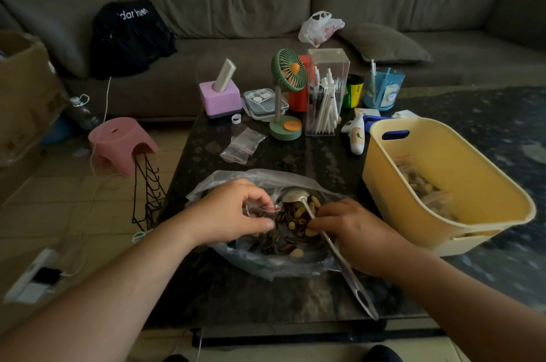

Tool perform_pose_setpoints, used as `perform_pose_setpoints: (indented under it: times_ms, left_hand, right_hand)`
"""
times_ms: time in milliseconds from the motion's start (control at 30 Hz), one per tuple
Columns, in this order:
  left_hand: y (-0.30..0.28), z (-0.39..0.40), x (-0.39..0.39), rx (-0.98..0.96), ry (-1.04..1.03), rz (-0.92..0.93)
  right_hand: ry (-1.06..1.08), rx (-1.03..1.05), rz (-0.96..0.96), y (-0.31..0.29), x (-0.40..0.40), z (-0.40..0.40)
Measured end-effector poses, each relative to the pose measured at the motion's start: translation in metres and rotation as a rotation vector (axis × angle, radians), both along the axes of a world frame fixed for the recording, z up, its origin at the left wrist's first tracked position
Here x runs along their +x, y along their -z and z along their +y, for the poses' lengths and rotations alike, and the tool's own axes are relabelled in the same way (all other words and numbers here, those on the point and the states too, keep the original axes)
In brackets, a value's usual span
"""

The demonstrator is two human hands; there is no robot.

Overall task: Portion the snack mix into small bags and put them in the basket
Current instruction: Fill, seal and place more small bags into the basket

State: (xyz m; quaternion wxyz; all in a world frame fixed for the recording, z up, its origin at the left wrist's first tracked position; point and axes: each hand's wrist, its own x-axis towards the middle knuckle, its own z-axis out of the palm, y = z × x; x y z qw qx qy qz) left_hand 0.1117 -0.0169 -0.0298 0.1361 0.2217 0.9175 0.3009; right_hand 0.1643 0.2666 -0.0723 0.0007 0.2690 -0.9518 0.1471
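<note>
A large clear plastic bag (236, 177) lies open on the dark table, holding snack mix (291, 231) of striped seeds and pale nuts. My left hand (233, 211) pinches a small zip bag (260, 211) at the mix's left edge. My right hand (351, 231) is over the mix and pinches a few pieces at its fingertips. A metal spoon (334, 249) lies in the mix, its handle passing under my right hand toward me. The yellow basket (443, 152) stands to the right with filled small bags (428, 190) inside.
Spare empty zip bags (243, 144) lie behind the big bag. Further back stand a green desk fan (286, 96), a clear pen holder (325, 96), a pink box (220, 96) and small containers. A grey sofa (266, 7) runs behind; a pink stool (121, 143) sits left.
</note>
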Motion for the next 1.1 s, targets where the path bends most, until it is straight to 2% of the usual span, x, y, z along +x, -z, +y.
perform_pose_setpoints:
  times_ms: [100, 233, 367, 500, 633, 767, 900, 1000, 1100]
  left_hand:
    - [-0.009, -0.005, 0.001, -0.021, 0.024, -0.097]
    - [-0.009, -0.008, -0.001, -0.004, -0.034, -0.048]
    - [-0.006, -0.004, 0.0, 0.061, -0.056, -0.01]
    - [-0.007, 0.01, 0.007, 0.264, -0.039, 0.052]
    - [0.005, 0.034, 0.022, 0.456, -0.082, 0.012]
    - [0.012, 0.045, 0.023, 0.73, -0.234, -0.099]
    - [0.014, 0.049, 0.022, 1.006, -0.407, -0.402]
    - [0.014, 0.049, 0.02, 1.08, -0.407, -0.528]
    - [0.016, 0.047, 0.02, 1.115, -0.295, -0.643]
  right_hand:
    - [0.036, -0.079, 0.032, -0.006, -0.001, -0.002]
    - [0.078, -0.193, 0.123, -0.013, 0.002, -0.008]
    - [0.102, -0.265, 0.136, -0.016, 0.002, -0.015]
    - [0.154, -0.407, 0.045, -0.031, 0.005, -0.026]
    - [0.295, -0.488, -0.085, -0.041, 0.004, -0.036]
    - [0.396, -0.596, -0.123, -0.047, 0.001, -0.035]
    - [0.416, -0.622, -0.129, -0.053, -0.001, -0.031]
    - [0.428, -0.652, -0.125, -0.052, -0.001, -0.031]
    - [0.414, -0.666, -0.111, -0.063, 0.001, -0.028]
